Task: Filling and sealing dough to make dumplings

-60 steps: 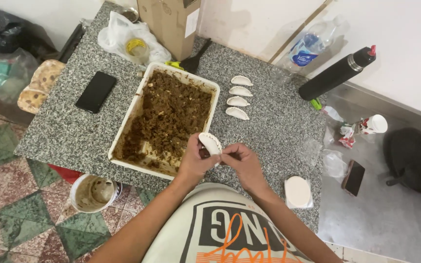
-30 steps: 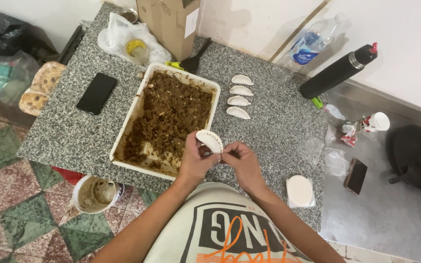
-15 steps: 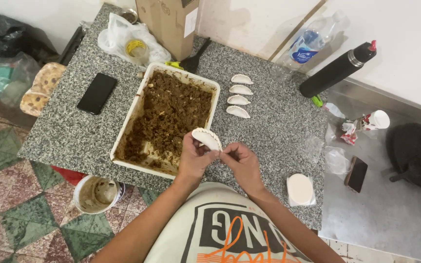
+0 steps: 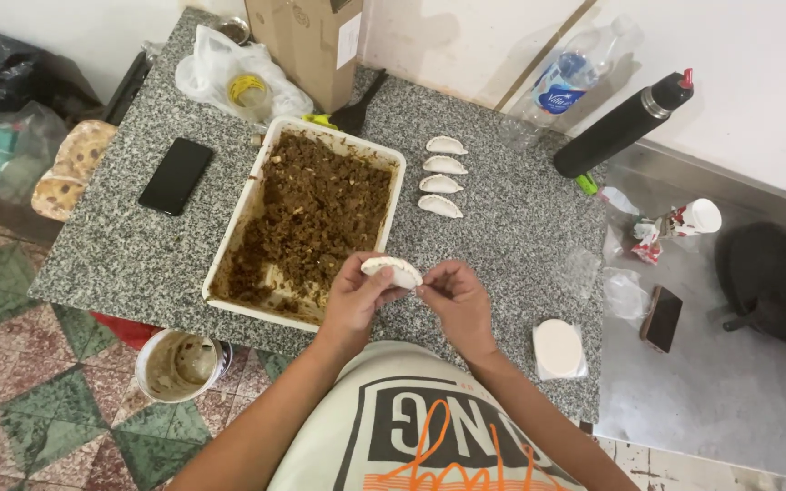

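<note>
My left hand (image 4: 357,300) cradles a folded dough pocket (image 4: 391,270) just above the near edge of the granite surface (image 4: 511,227), fingers curled under it and thumb on top. My right hand (image 4: 455,300) pinches its right-hand seam between thumb and forefinger, so both grips are pressed onto the dough, though how hard the right one bites I can't quite tell from up here. I judge it soft, light and easy to tear: best held by the sealed rim, never squeezed across the filled belly. Beside my left hand sits the white tray (image 4: 229,245) of brown minced filling. Four finished pockets (image 4: 440,177) lie in a row beyond the tray's right side, and a stack of dough rounds (image 4: 559,348) waits near my right wrist
</note>
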